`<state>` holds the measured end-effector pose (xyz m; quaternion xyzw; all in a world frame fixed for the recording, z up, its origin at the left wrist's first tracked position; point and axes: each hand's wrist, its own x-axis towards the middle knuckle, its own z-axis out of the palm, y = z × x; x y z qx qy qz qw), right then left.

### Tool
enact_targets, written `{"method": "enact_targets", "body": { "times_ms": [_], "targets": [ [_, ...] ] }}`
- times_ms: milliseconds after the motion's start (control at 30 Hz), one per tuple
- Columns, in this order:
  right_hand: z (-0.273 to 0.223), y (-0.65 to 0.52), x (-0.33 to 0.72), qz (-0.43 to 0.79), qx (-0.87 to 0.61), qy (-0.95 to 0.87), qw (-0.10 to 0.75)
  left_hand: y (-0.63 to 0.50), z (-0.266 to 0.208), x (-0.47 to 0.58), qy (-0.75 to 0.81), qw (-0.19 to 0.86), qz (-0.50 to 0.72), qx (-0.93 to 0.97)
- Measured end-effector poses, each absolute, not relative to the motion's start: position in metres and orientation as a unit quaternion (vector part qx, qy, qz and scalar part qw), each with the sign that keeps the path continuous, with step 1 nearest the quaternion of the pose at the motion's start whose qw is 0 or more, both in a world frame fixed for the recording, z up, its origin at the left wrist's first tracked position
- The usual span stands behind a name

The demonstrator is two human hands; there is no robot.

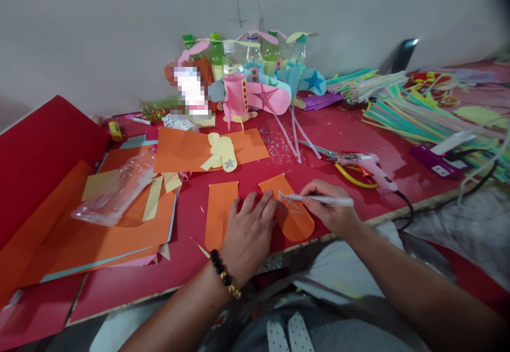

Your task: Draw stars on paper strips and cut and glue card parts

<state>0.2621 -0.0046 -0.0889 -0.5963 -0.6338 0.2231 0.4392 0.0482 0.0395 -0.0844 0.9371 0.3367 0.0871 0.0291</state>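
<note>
My right hand [332,208] is closed around a white marker pen [329,200]. Its tip rests on a round-ended orange paper piece [297,224], where a silvery star outline [292,203] shows. My left hand [251,230] lies flat with fingers spread, its fingertips at the left edge of that piece. Under and beside the left hand is a second orange paper piece [219,214], partly covered by it. Behind both pieces, a yellow paper cutout with a small grey star [223,153] sits on a wide orange sheet [179,153].
Decorated plastic bottles [235,86] stand along the wall. To the right lie a pink glue gun [370,169], scissors [353,177], a purple power strip [438,161] and pastel pipe cleaners [406,110]. A clear plastic bottle piece [119,190] rests on stacked orange paper [131,240] at left.
</note>
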Motion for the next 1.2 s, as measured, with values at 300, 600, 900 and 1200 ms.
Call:
{"method": "enact_targets", "body": {
  "times_ms": [300,600,900,1200],
  "targets": [
    [-0.0888,-0.0052,0.2612,0.242,-0.588,-0.622,0.458,0.0397,-0.0864,0.0491,0.34,0.024,0.086,0.936],
    [-0.092,-0.0011,0.2602,0.241,-0.6,-0.63,0.43,0.0386,-0.0868,0.0483,0.335,0.014,0.085,0.938],
    [-0.091,-0.0042,0.2627,0.252,-0.582,-0.64,0.432,0.0389,-0.0858,0.0485,0.337,0.014,0.088,0.937],
    [-0.0905,-0.0029,0.2615,0.24,-0.592,-0.635,0.435,0.0395,-0.0874,0.0486,0.337,0.012,0.091,0.937]
  ]
}}
